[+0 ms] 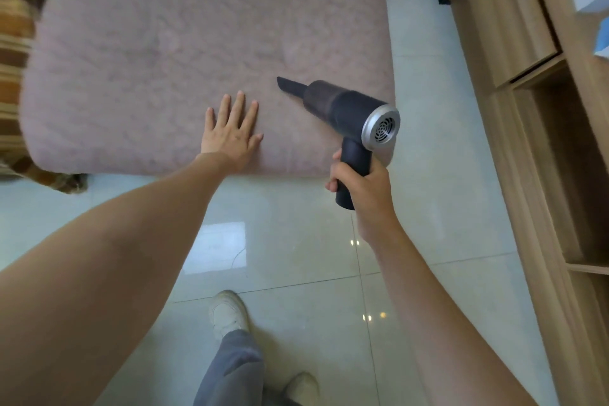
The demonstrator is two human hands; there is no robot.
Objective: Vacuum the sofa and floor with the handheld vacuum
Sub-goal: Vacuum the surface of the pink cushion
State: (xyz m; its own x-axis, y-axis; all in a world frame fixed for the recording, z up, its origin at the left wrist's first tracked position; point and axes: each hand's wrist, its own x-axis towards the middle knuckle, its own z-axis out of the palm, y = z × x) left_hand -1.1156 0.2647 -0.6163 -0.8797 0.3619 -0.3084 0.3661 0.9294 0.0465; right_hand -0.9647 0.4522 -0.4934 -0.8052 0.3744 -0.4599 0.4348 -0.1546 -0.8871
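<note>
Right hand (357, 183) wrapped round handheld vacuum (349, 115), left hand (232, 132) flat, fingers straight, on pink sofa (164, 43): risk of nozzle (291, 84) snagging plush pile.

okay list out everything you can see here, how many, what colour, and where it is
sofa: one, fuzzy pink cover, upper left
handheld vacuum: one, black with silver rear grille, nozzle over the sofa's near right corner
striped fabric: one, brown and cream, far left edge
floor: glossy pale tiles, below and right of sofa
wooden shelving: one, light wood, right side
shoes: two, white, bottom centre
left hand: flat on sofa, fingers straight
right hand: grips vacuum handle
</note>
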